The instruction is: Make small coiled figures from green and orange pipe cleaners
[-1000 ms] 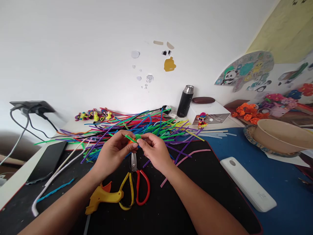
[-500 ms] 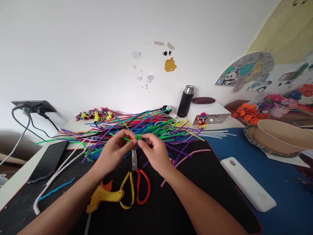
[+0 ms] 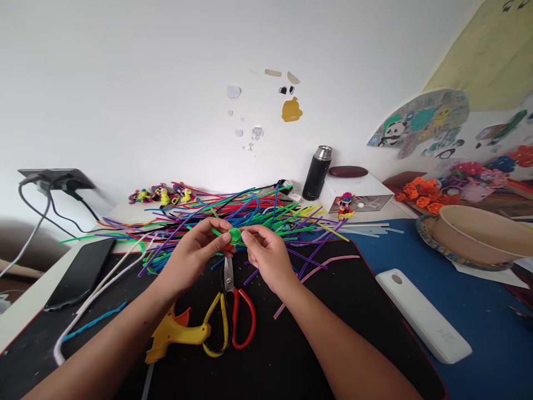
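Between my two hands is a small coiled green pipe cleaner (image 3: 235,235), with a bit of orange showing beneath it. My left hand (image 3: 199,251) pinches its left side between thumb and fingers. On the other side, the thumb and fingertips of my right hand (image 3: 268,255) close on its edge. Just below lie scissors (image 3: 229,278) with one yellow and one red handle, blades pointing away from me. A yellow glue gun (image 3: 179,331) rests to their left, partly behind my left forearm. Behind my hands spreads a heap of colourful pipe cleaners (image 3: 250,208).
A black mat (image 3: 266,366) covers the desk. On the left are a black phone (image 3: 81,272) and a power outlet (image 3: 56,179). A black thermos (image 3: 317,175), a white box (image 3: 375,189), a beige bowl (image 3: 483,233) and a white oblong case (image 3: 422,314) stand or lie to the right.
The green coil has turned so its round face shows more toward me. My right hand's fingers have shifted slightly along its edge; my left hand keeps its pinch.
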Action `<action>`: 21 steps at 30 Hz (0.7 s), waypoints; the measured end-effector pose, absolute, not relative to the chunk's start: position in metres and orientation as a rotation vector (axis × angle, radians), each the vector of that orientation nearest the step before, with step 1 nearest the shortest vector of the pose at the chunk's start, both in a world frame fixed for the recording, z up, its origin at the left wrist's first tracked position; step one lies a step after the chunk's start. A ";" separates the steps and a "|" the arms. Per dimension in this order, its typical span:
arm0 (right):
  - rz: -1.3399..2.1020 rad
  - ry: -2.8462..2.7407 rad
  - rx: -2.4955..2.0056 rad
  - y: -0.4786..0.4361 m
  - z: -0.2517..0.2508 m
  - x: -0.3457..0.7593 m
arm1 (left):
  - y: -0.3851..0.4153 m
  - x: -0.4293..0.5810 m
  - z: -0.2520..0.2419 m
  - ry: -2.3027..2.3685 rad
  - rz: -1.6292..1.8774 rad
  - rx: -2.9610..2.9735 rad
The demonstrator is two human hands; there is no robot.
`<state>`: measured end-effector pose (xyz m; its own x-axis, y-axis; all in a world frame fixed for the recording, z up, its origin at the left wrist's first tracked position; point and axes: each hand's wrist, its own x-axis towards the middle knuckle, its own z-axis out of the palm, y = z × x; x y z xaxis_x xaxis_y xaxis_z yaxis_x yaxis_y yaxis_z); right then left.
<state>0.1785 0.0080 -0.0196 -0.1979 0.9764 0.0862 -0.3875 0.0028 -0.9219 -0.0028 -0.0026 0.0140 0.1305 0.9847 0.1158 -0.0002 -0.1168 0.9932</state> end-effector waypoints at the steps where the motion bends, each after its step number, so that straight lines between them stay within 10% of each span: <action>1: 1.489 -1.079 -0.772 0.008 -0.019 0.179 | -0.003 -0.002 0.015 1.063 1.185 1.366; 21: 1.490 -1.097 -0.813 0.008 -0.024 0.175 | -0.001 -0.001 0.012 1.043 1.161 1.406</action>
